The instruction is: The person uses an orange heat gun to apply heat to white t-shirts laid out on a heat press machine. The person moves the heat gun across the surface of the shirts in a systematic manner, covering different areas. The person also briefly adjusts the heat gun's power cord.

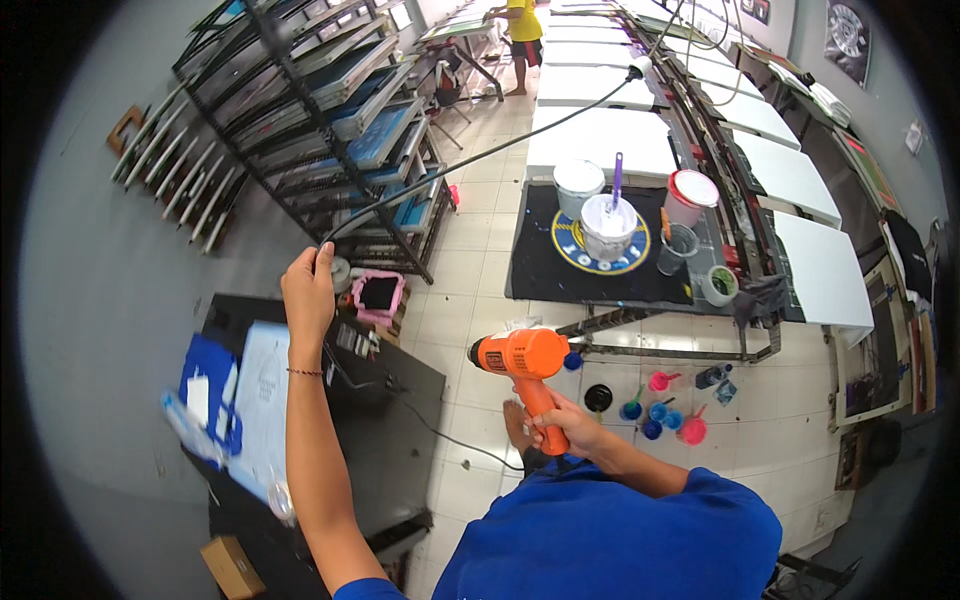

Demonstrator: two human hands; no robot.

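An orange heat gun [526, 355] with a dark nozzle pointing left is in my right hand [568, 428], whose fingers wrap round its handle in front of my body. Raised at the left, my left hand [308, 292] pinches a black cable [480, 150]. From there the cable stretches up and right to a white connector [640, 67] above the long printing table. Below my left arm, a dark cord [430, 425] crosses the black table and runs over the floor towards my body; where it ends is hidden.
White and clear tubs, including an ink bucket [608, 230] with a purple-handled tool, stand on a black board [540, 270]. Several coloured cups [660, 412] sit on the floor. A rack of screens [350, 130] rises at left beyond the black table [400, 480]. A person [523, 35] stands far back.
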